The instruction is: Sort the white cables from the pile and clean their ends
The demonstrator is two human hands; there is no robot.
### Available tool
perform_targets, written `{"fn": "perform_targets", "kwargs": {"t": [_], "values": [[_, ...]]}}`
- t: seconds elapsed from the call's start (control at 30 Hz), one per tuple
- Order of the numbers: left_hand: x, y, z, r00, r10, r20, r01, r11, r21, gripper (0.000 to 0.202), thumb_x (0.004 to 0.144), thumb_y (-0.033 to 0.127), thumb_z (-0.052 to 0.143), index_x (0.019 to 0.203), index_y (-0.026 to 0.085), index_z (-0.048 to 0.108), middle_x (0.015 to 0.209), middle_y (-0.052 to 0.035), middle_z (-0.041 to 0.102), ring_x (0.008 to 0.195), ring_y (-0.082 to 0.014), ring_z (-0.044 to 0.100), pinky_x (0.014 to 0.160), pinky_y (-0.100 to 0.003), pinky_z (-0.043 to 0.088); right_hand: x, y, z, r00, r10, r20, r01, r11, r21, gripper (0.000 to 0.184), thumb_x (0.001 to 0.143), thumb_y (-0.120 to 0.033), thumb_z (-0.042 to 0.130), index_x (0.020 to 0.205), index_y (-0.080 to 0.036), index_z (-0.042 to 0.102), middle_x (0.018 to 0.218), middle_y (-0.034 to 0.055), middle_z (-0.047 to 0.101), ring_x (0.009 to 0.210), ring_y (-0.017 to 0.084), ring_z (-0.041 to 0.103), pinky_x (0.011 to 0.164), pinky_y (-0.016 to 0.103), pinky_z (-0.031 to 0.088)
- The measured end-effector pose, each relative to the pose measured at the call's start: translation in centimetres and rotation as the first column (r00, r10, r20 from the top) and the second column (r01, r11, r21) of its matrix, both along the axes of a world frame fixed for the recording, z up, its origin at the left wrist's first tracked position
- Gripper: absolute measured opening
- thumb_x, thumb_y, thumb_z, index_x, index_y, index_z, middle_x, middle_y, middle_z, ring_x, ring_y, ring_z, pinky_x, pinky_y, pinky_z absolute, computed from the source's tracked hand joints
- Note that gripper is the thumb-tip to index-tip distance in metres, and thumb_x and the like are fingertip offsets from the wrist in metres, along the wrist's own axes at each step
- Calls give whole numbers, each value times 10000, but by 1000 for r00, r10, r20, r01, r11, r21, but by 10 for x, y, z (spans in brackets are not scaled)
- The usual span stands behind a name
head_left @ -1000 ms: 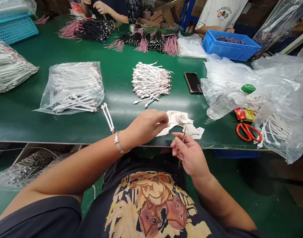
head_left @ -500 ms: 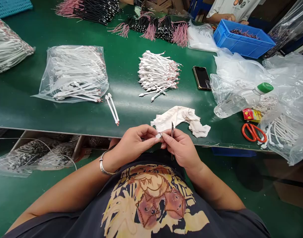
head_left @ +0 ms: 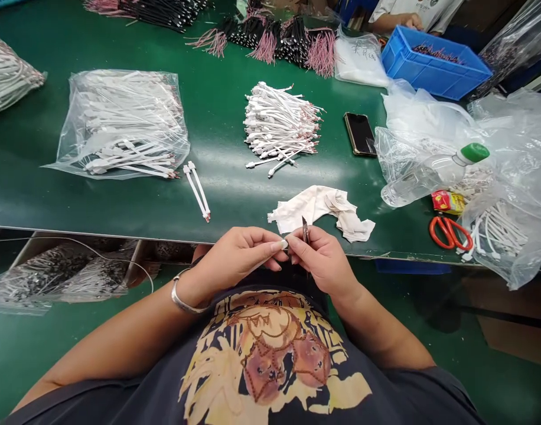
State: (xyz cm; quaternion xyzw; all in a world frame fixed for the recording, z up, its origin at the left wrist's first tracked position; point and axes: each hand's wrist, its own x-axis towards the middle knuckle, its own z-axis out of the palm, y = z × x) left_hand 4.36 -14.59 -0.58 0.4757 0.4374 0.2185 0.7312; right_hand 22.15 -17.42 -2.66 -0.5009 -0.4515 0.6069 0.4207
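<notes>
My left hand (head_left: 246,254) is closed in a pinch just off the table's front edge, with a small white connector (head_left: 284,244) between thumb and fingertips. Fingertips of my right hand (head_left: 323,260) meet it from the other side, thumb against forefinger. A dark, pointed pair of tweezers (head_left: 305,227) stands upright in the right hand, tip upward, held between the fingers. Just beyond the hands lies a crumpled white cloth (head_left: 297,209). Two white cables (head_left: 197,192) with connectors lie side by side to the left. Whatever is attached to the pinched connector is hidden by my fingers.
A pile of white cables (head_left: 282,124) sits mid-table, left of it a filled clear bag (head_left: 129,118). To the right are a phone (head_left: 359,134), a bottle (head_left: 423,177), red-handled scissors (head_left: 450,233) and a blue bin (head_left: 434,71). A person (head_left: 414,18) is at the far side.
My fingertips have shifted slightly, and the white connector now shows at the left thumb tip. The tweezers tilt a little more to the left. The view has moved slightly.
</notes>
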Motion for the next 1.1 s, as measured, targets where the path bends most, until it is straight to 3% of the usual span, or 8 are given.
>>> {"fn": "perform_targets", "kwargs": {"t": [0.13, 0.3, 0.63, 0.87, 1.1], "values": [[-2, 0, -5, 988, 28, 154, 11, 969, -246, 197, 796, 284, 648, 921, 140, 700, 881, -67, 722, 689, -89, 657, 673, -177, 489, 1, 0, -3, 1000, -20, 16, 20, 1000, -16, 243, 786, -416, 631, 762, -180, 574, 620, -36, 526, 528, 71, 455, 506, 202, 364], [-2, 0, -5, 982, 71, 173, -2, 928, -373, 197, 763, 239, 675, 923, 128, 709, 862, -75, 729, 642, -96, 662, 639, -177, 500, 2, 0, -6, 1000, -25, 2, 25, 997, -68, 263, 771, -422, 646, 753, -176, 555, 609, -37, 518, 510, 69, 444, 491, 199, 355], [-3, -1, -6, 987, 75, 144, -1, 892, -452, 189, 713, 227, 719, 864, 115, 699, 762, -79, 727, 567, -113, 654, 560, -193, 501, 1, 1, -6, 998, -48, -49, 43, 994, -96, 258, 758, -400, 663, 721, -171, 548, 606, -38, 530, 489, 58, 438, 466, 188, 350], [-7, -2, -13, 984, 20, 178, 57, 907, -417, 181, 764, 244, 676, 902, 128, 692, 788, -51, 704, 576, -75, 629, 573, -162, 479, 1, -1, -5, 984, -24, -178, -9, 983, -184, 215, 775, -386, 645, 796, -174, 612, 634, -32, 555, 486, 49, 458, 441, 173, 350], [-8, -5, -22, 978, 0, 208, 70, 941, -330, 189, 779, 267, 664, 924, 150, 691, 811, -41, 684, 624, -66, 600, 616, -165, 467, 3, -3, -5, 987, 14, -162, -41, 986, -164, 248, 779, -414, 639, 847, -175, 638, 658, -21, 570, 502, 52, 486, 435, 170, 348]]}}
